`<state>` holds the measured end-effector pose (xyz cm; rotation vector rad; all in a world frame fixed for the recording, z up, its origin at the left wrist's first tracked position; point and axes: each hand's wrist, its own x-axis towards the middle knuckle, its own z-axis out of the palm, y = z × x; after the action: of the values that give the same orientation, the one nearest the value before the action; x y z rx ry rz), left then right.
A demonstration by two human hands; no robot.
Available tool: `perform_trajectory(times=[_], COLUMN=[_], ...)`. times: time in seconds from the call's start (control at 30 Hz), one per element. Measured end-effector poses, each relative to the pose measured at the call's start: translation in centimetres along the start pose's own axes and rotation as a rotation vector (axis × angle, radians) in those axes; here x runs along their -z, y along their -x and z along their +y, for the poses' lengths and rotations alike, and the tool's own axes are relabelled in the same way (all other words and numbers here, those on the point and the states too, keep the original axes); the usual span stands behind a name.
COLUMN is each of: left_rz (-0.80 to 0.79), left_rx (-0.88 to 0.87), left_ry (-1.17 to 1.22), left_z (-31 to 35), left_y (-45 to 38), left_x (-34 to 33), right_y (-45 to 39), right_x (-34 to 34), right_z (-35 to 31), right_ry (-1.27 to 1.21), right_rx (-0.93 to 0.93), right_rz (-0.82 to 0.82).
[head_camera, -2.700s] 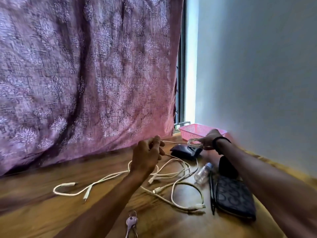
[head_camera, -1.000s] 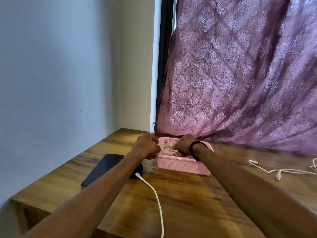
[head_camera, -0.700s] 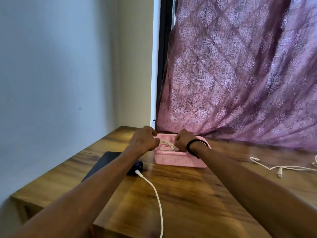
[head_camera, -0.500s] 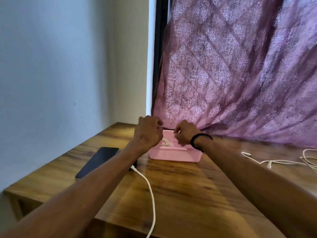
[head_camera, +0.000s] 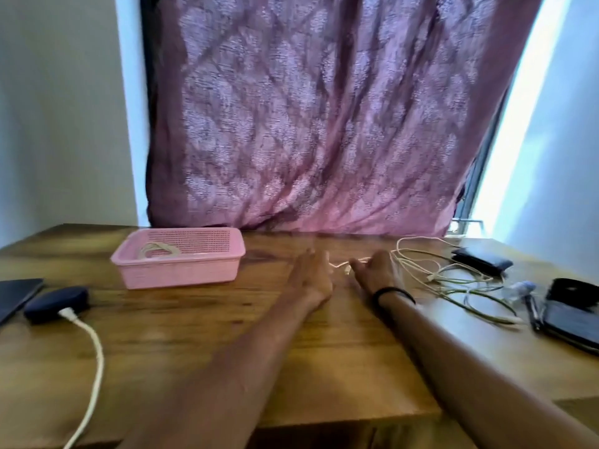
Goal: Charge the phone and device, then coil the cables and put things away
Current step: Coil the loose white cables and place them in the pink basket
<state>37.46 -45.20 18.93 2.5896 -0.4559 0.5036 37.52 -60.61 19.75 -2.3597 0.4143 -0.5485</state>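
White cable end (head_camera: 344,264) lies between both hands' fingers (head_camera: 356,264).

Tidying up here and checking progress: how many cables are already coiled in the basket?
1: a coiled cable lies in the basket, at its left end. Others could be hidden behind the near wall. The loose cables remain on the table, right.

Non-task items on and behind the wooden surface (head_camera: 201,332)

A purple patterned curtain (head_camera: 324,118) hangs along the far edge. Near the right edge lie a dark wallet (head_camera: 482,261), a small clear bottle (head_camera: 518,288), a black pen (head_camera: 531,310) and a dark patterned pouch (head_camera: 572,322); all slightly blurred.
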Motion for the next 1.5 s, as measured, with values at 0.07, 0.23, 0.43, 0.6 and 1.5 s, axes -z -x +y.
perform_trajectory(times=[0.07, 0.23, 0.43, 0.6, 1.5], left_rz=[0.035, 0.089, 0.219, 0.334, 0.005], left_rx=[-0.015, 0.062, 0.056, 0.293, 0.012], left_ry=[-0.065, -0.151, -0.181, 0.566, 1.269], left_z=[-0.2, -1.1, -1.7, -2.6, -2.2], left_y=[-0.2, -2.8, -2.1, -3.3, -2.2], left_x=[-2.3, -3.0, -1.9, -1.7, 3.9], right_y=[-1.8, -3.3, -4.5, -4.2, 1.2], right_x=[-0.1, -2.2, -2.8, -2.6, 1.9], right_z=[1.1, -0.7, -0.8, -0.9, -6.9], right_ry=[-0.005, 0.190, 0.119, 0.071, -1.589], right_rx=[-0.060, -0.053, 0.067, 0.200, 0.271], right_rz=[0.032, 0.050, -0.065, 0.114, -1.045])
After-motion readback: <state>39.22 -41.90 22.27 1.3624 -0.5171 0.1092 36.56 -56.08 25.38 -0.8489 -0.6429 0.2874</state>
